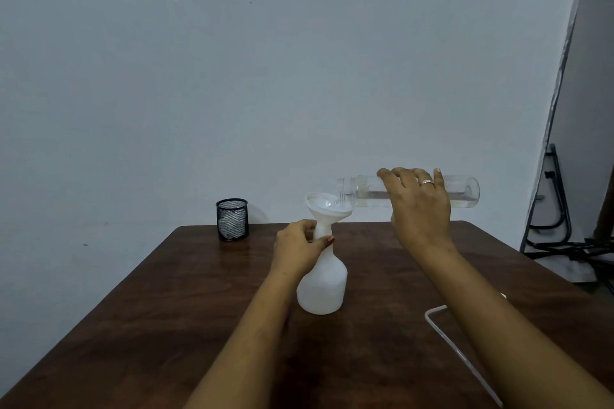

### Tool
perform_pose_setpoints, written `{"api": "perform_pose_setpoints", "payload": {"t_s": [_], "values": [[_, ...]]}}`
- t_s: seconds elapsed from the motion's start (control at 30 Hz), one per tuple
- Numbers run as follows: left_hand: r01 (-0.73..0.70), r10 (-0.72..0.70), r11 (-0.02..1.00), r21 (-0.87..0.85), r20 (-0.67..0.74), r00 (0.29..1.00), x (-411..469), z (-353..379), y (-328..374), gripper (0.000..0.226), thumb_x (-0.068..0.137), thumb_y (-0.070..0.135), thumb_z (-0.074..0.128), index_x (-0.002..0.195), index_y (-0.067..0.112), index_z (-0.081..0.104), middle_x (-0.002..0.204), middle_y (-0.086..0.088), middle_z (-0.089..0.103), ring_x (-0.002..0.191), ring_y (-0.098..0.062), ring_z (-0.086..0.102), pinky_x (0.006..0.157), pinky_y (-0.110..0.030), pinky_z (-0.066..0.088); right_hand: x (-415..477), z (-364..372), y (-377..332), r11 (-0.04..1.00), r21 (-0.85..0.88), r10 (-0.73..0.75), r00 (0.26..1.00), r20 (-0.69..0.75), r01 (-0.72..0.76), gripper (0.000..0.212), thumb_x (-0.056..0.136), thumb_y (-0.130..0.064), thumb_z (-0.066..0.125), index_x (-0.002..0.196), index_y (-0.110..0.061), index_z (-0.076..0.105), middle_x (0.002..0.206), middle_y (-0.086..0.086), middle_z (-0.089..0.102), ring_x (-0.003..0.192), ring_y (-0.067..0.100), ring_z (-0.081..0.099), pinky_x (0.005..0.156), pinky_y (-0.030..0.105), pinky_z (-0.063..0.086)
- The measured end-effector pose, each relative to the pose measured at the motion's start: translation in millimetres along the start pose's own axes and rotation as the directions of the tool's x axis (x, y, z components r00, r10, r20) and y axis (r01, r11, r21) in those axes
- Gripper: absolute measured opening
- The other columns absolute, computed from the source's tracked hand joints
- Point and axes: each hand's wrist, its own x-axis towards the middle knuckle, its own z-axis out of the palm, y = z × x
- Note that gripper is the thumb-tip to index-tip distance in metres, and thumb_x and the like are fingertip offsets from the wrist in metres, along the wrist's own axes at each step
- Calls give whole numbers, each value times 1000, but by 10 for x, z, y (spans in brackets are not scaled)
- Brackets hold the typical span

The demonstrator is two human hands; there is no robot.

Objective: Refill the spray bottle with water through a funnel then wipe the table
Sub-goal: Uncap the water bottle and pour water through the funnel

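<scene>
White plastic spray bottle [321, 289], upright on the table [166, 292]; white funnel [327, 206] seated in its neck, your left hand [299, 247] curled round that neck. Clear water bottle [463, 192], long axis level, mouth over the funnel's right rim, gripped from above by your right hand [418, 206]

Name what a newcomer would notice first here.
The clear water bottle, held nearly level by the right hand, mouth at the rim of the white funnel. The funnel sits in the white spray bottle in the middle of the table, its neck gripped by the left hand. A black mesh cup stands near the table's far left corner.
</scene>
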Motion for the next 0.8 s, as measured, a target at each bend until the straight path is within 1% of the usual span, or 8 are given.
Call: {"api": "perform_pose_setpoints", "payload": {"t_s": [0.13, 0.3, 0.43, 0.57, 0.7, 0.8], "values": [[-4, 4, 1000, 7, -2, 1000, -1, -3, 3, 47, 80, 34, 73, 123, 16, 61, 115, -1, 68, 87, -4, 55, 80, -21, 44, 7, -5, -4, 1000, -7, -8, 1000, -10, 8, 58, 71, 16, 64, 123, -9, 61, 116, 14, 66, 111, 39, 59, 108, 57, 30], [4, -4, 1000, 6, 0, 1000, -1, 4, 3, 47, 80, 34, 73, 122, 17, 62, 114, -2, 68, 89, -6, 56, 83, -24, 46, 22, -10, -1, 1000, -4, -14, 1000, -17, 14, 59, 71, 16, 63, 124, -9, 61, 116, 13, 65, 112, 40, 58, 109, 57, 28], [1, -1, 1000, 10, -4, 1000, 5, 4, 1, 46, 80, 34, 73, 122, 16, 62, 114, -1, 68, 87, -5, 55, 81, -23, 44, 26, -5, 1, 1000, -4, -17, 1000, -8, 16, 61, 70, 16, 62, 125, -10, 59, 118, 12, 64, 114, 39, 56, 111, 56, 25], [4, -4, 1000, 18, -4, 1000, 1, -5, 9, 47, 80, 34, 73, 122, 17, 62, 114, -1, 68, 89, -6, 56, 83, -24, 45, 26, -1, 13, 1000, 3, -14, 1000, -18, 14, 58, 72, 15, 63, 124, -10, 60, 118, 13, 64, 114, 39, 56, 111, 56, 24], [8, -8, 1000, 18, -7, 1000, -14, -10, 19, 47, 80, 34, 73, 122, 16, 62, 114, -2, 68, 99, -12, 61, 87, -27, 47, 35, -1, 19, 1000, -12, -14, 999, -33, 14, 59, 69, 16, 63, 121, -10, 61, 114, 11, 66, 112, 39, 57, 111, 56, 25], [10, -10, 1000, 14, -10, 1000, -13, -8, 22, 46, 80, 33, 73, 121, 16, 63, 113, -2, 68, 96, -11, 61, 85, -25, 47, 46, 7, 13, 1000, -17, -23, 999, -39, 22, 60, 68, 17, 62, 121, -10, 62, 113, 11, 66, 111, 38, 57, 111, 56, 25]]}}
